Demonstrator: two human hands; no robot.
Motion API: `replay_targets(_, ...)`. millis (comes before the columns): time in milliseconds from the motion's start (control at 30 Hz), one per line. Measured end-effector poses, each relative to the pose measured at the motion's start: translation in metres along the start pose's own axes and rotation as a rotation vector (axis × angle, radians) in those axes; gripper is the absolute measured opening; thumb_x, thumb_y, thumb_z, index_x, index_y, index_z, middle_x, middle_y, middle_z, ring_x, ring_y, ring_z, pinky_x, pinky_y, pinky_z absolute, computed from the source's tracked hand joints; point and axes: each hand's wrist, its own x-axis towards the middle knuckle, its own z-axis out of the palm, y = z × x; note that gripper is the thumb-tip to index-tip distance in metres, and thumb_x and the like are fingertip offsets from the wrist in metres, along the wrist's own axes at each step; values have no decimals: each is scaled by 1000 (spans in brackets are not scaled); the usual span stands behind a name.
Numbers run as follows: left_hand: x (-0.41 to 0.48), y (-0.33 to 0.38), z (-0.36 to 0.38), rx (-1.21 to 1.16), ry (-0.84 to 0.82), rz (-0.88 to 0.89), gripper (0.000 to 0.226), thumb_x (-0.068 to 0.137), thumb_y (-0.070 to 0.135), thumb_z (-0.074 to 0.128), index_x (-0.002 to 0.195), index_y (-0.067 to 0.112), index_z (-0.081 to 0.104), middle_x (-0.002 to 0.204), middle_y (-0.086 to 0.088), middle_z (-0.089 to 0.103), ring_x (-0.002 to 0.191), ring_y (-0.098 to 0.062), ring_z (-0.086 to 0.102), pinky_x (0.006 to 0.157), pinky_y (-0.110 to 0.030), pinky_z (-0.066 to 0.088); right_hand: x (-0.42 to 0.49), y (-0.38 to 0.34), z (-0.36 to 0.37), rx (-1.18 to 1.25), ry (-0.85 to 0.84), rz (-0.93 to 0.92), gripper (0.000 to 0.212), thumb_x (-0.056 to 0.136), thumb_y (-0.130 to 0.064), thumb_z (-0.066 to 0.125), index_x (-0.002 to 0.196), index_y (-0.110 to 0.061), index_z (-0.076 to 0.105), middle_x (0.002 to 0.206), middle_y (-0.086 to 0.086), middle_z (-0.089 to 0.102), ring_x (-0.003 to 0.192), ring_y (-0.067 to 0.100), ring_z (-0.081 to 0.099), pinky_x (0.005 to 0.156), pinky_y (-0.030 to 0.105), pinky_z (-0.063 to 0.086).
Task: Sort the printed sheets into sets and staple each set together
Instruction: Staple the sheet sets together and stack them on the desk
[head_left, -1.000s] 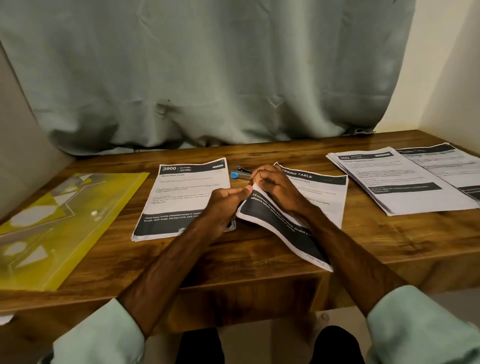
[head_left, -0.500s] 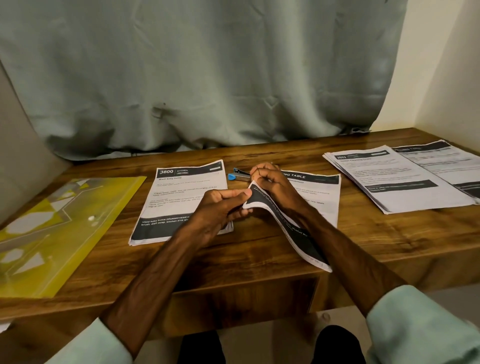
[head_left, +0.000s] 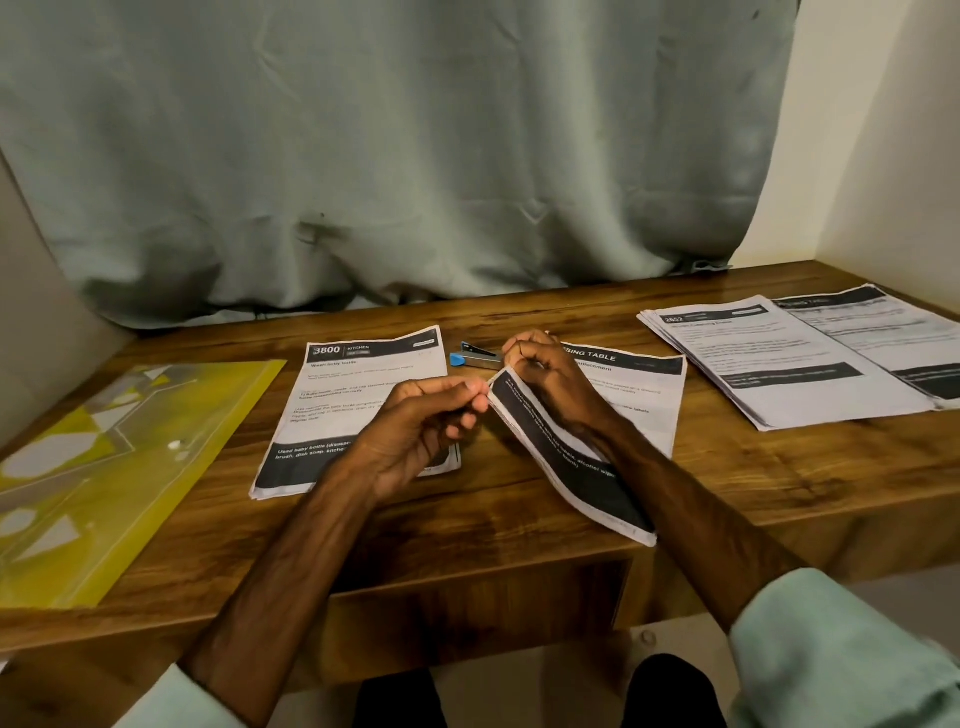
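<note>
**Both hands on the bent set**

Right of the yellow plastic folder (head_left: 104, 467) and the flat white "3800" sheets (head_left: 363, 405), the left hand (head_left: 415, 431) pinches a corner of the bent white printed set (head_left: 571, 467). The right hand (head_left: 550, 379) curls round it. Its long axis runs toward the near edge of the wooden table (head_left: 519, 519).

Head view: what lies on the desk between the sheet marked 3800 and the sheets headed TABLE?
In the head view, a blue-tipped stapler lies between the 3800 sheet and the TABLE sheets; the right hand covers its right end.
</note>
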Motion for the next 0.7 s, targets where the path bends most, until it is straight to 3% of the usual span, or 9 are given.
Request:
replay_targets(100, 2, 0, -11, 260, 131, 82, 19, 93, 25, 69, 96, 9, 78, 82, -4, 72, 63, -7, 52, 52, -17, 38, -1, 0, -1, -1, 19, -5, 15, 92, -25, 51, 85, -27, 64, 117, 5, 59, 114, 17, 54, 96, 28, 40)
replay_targets(233, 13, 1, -9, 601, 402, 169, 34, 93, 45, 68, 94, 13, 78, 82, 1, 77, 62, 1, 61, 63, -23, 44, -1, 5, 0, -96, 20, -62, 17, 96, -26, 52, 89, -29, 67, 116, 0, 59, 117, 21, 52, 101, 36, 40)
replay_targets(300, 24, 5, -5, 764, 383, 155, 35, 95, 46, 67, 92, 14, 80, 82, 4, 77, 65, 3, 64, 66, -23, 46, -1, 7, 0, -196, 25, -116, 20, 97, -29, 51, 92, -22, 69, 117, -1, 59, 118, 21, 49, 103, 35, 37)
replay_targets(400, 43, 10, 4, 941, 276, 29, 34, 93, 47, 70, 89, 15, 82, 82, 4, 78, 75, -12, 73, 69, -29, 55, -4, 1, 2, -260, 29, -159, 30, 95, -35, 49, 96, -14, 71, 118, -3, 57, 117, 14, 45, 102, 23, 33)
replay_targets(533, 60, 12, 15, 973, 237, -20, 22, 87, 34, 79, 90, 12, 82, 82, 2, 79, 77, -13, 75, 76, -32, 59, -6, 1, 1, -320, 38, -186, 21, 95, -29, 49, 89, -20, 67, 118, -1, 57, 116, 11, 43, 98, 15, 28)
replay_targets(633, 64, 14, 17, 975, 226, -6, 20, 86, 31, 81, 92, 12, 82, 86, 0, 79, 76, -13, 75, 75, -32, 61, -7, 0, -2, -315, 61, -187, 29, 94, -34, 47, 90, -16, 69, 118, 2, 58, 115, 9, 41, 97, 10, 27)
replay_targets(700, 62, 13, 17, 1008, 246, 15, 19, 86, 28, 81, 93, 11, 82, 88, -1, 79, 77, -12, 74, 75, -30, 59, -6, 1, -1, -319, 56, -201, 30, 94, -35, 47, 91, -16, 70, 117, 1, 58, 115, 11, 43, 99, 17, 30)
